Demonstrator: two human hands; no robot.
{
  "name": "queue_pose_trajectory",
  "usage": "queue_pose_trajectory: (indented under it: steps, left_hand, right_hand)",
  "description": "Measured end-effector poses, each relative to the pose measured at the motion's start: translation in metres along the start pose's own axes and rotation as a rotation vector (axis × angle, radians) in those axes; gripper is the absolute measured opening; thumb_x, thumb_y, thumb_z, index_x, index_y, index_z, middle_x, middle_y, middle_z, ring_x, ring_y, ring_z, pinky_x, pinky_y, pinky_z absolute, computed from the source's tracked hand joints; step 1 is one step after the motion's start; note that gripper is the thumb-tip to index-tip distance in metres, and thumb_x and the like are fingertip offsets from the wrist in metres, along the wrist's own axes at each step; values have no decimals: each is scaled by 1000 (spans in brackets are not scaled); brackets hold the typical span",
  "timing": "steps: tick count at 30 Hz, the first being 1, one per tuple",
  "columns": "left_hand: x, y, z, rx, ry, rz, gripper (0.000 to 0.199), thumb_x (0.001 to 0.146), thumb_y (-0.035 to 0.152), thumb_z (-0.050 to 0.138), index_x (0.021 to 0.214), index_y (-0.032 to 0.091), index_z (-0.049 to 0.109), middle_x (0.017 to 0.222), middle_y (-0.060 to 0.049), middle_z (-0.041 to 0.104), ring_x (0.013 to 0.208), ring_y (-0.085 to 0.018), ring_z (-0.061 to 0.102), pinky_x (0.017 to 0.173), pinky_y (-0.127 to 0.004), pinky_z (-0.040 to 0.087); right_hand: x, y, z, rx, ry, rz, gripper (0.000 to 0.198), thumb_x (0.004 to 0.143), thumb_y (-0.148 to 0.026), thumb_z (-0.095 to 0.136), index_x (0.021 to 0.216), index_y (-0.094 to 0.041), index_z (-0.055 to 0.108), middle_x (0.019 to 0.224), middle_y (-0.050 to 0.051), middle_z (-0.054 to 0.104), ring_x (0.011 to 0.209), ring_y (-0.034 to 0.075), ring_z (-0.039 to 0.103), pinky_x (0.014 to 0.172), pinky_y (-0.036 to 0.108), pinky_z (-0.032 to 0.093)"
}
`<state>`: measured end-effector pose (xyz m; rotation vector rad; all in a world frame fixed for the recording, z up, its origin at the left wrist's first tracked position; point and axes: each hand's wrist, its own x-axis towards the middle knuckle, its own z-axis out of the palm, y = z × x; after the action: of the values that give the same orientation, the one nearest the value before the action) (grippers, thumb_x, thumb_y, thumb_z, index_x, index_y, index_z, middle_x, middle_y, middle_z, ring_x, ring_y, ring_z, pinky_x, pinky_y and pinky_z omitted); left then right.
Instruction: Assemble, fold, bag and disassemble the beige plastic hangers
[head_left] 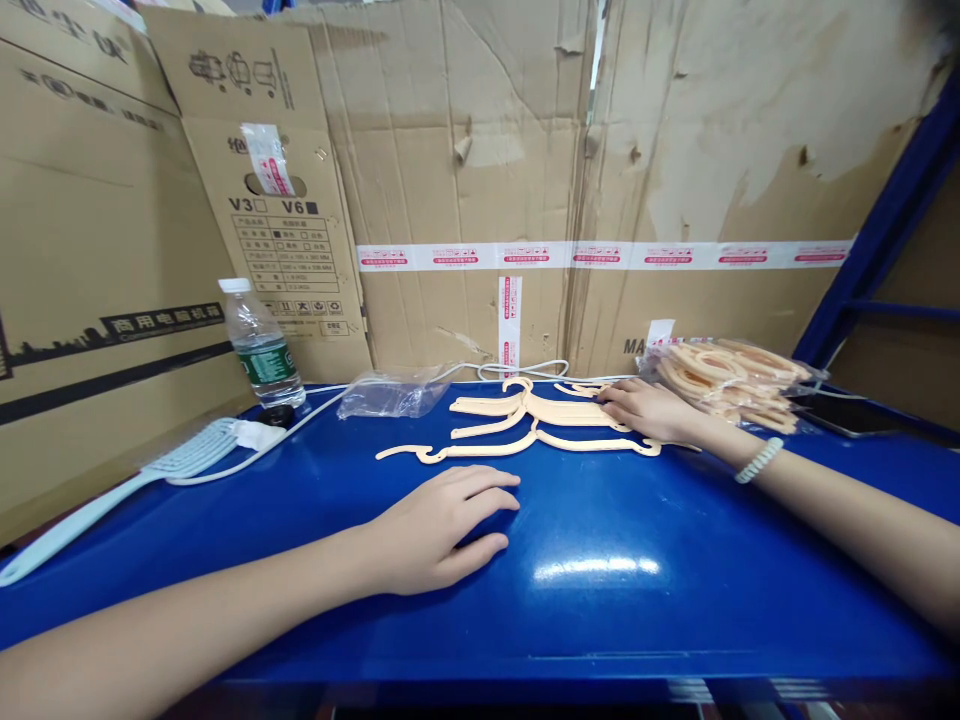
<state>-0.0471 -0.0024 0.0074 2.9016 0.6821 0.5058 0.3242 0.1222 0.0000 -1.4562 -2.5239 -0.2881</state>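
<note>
- Nearest you, the blue tabletop (600, 625) runs glossy and smooth, a white glare flashing off it.
- Your left hand (446, 525) is palm down over the blue, fingers loosely spread, holding nothing.
- Just beyond it lie the loose hangers (559, 410), mid-table: cream, slim, curved arms with notched ends and a rounded hook.
- Your right hand (652, 408) is at their right end, fingers bent; whether it pinches one, you can't tell from here. A pale beaded bracelet (759, 461) rings that wrist.
- Over left, a pale-blue hairbrush (191, 452) with an openwork head; a white cable (319, 407) snakes past it.
- Further back, a crinkled clear bag (390, 398), and a clear bottle (264, 345) with white cap and green label, its print too small to read.
- Beyond your right hand, a bundle of hangers (720, 372) shines through plastic wrap.
- Behind it all, scuffed, torn cardboard (465, 180), crossed by white tape (540, 256) printed red; "MA" shows low down.
- Left, a carton panel (292, 250) reads "V3" and "V6", the V6 square filled; beside it, a box (97, 210) says "商用电脑机箱".
</note>
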Motion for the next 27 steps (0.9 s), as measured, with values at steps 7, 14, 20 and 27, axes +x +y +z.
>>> queue_pose_trajectory:
  steps: [7, 14, 20, 27]
  left_hand:
    - [1, 1, -2, 1, -24, 0, 27, 93, 25, 49, 118, 19, 58, 133, -12, 57, 123, -25, 53, 104, -40, 43]
    - [2, 2, -3, -12, -17, 7, 27, 93, 25, 49, 118, 20, 59, 132, -12, 58, 123, -25, 53, 104, -40, 44]
    - [1, 1, -2, -23, -2, 14, 27, 92, 25, 50, 118, 20, 59, 131, -12, 58, 122, -25, 54, 103, -40, 44]
    - [2, 1, -2, -18, -11, 9, 28, 93, 25, 49, 119, 19, 58, 131, -12, 58, 122, -24, 54, 103, -40, 44]
  right_hand:
    - [2, 4, 6, 17, -51, -16, 47, 100, -37, 31, 127, -10, 57, 124, 21, 56, 116, 33, 53, 97, 45, 44]
    - [4, 8, 7, 119, -28, -6, 48, 97, -41, 34, 120, -12, 64, 120, 19, 60, 113, 31, 54, 100, 45, 43]
    - [8, 12, 8, 239, 14, 21, 52, 92, -50, 37, 102, -15, 73, 111, 14, 65, 110, 31, 56, 102, 43, 43]
    - [10, 13, 6, 333, 42, 52, 42, 85, -47, 47, 89, -16, 75, 105, 13, 66, 102, 32, 61, 98, 44, 47]
